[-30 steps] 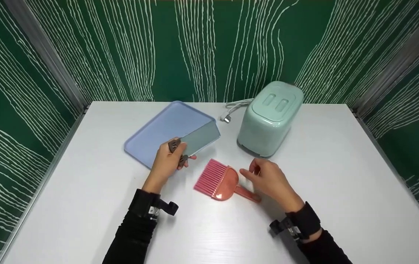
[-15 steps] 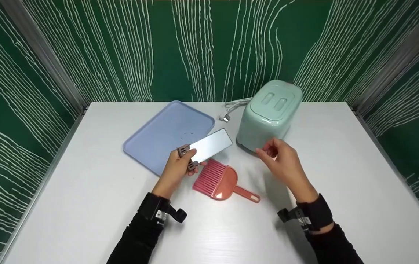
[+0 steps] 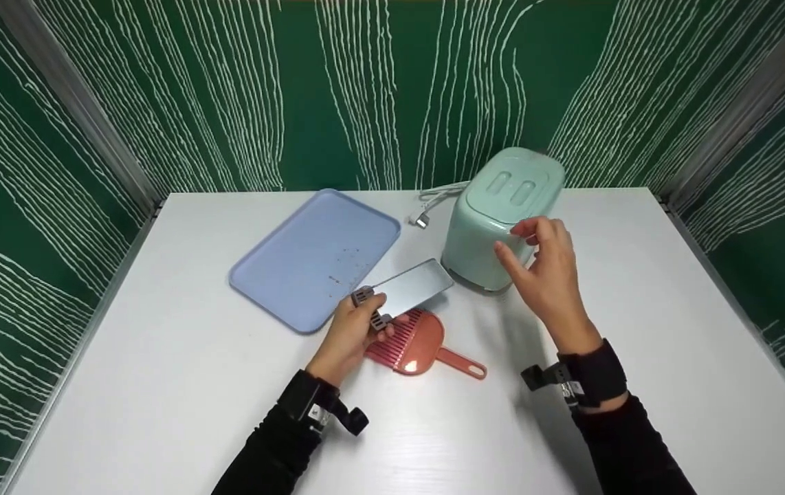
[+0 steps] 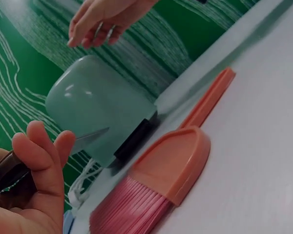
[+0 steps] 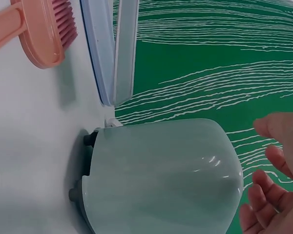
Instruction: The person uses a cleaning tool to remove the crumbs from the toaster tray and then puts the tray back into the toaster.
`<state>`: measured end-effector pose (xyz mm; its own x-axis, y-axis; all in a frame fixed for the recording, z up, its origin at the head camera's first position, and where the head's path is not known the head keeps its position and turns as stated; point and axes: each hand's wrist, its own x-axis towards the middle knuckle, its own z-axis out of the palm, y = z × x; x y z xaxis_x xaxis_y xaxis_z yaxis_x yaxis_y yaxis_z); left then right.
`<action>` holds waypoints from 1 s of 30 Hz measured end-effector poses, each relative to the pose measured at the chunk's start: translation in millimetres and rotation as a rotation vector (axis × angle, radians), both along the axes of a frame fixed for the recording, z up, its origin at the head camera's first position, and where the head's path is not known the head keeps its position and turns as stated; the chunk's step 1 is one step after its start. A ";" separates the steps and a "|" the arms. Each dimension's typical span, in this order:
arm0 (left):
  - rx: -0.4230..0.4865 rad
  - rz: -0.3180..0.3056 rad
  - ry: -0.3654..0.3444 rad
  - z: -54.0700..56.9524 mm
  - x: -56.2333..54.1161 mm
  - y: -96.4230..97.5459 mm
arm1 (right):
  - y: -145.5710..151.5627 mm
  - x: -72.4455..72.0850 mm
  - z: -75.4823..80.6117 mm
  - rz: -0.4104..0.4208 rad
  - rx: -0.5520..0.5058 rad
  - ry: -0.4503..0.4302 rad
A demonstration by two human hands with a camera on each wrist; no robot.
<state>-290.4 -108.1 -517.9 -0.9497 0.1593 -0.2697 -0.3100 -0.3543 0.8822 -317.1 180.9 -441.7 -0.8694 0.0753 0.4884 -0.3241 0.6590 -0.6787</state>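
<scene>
My left hand pinches the dark slotted end of a toaster crumb tray, a thin metal plate. The tray is held tilted above the bristles of an orange brush, which lies on the table. In the left wrist view, its dark end sits between thumb and fingers. My right hand hovers at the front of a mint-green toaster, fingers loosely bent and holding nothing. The right wrist view shows a gap between this hand and the toaster.
A blue tray lies at the back left, with dark crumbs scattered on its right part. The toaster's white cord and plug lie between tray and toaster. Green patterned walls border the white table.
My left hand has moved right and nearer the body with the crumb tray, uncovering crumbs on the blue tray. The right hand has risen from near the brush handle to the toaster's front.
</scene>
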 end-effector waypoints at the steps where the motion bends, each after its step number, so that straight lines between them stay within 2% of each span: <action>1: 0.007 0.001 -0.002 -1.2 0.7 2.8 | -0.4 -1.9 0.4 -0.007 0.003 0.007; 8: 0.035 -0.003 -0.001 -9.3 4.5 17.5 | -3.0 -12.4 -0.6 -0.022 0.036 -0.008; 14: 0.036 0.027 -0.023 -8.7 5.3 21.6 | -2.0 -17.9 -3.4 -0.008 0.077 -0.011; 17: 0.032 0.032 -0.006 -9.1 4.7 24.8 | 0.0 -19.6 -3.2 -0.003 0.113 -0.002; 23: -0.002 0.068 0.020 -8.5 4.6 35.4 | 2.0 -21.6 -6.2 -0.008 0.175 0.010; 30: -0.043 0.087 0.027 -9.8 5.1 45.7 | 1.7 -20.9 -10.4 0.004 0.192 0.045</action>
<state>-285.3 -62.4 -527.7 -0.9665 0.0645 -0.2486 -0.2554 -0.3409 0.9047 -338.0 182.6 -452.1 -0.8465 -0.0262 0.5317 -0.3541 0.7735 -0.5257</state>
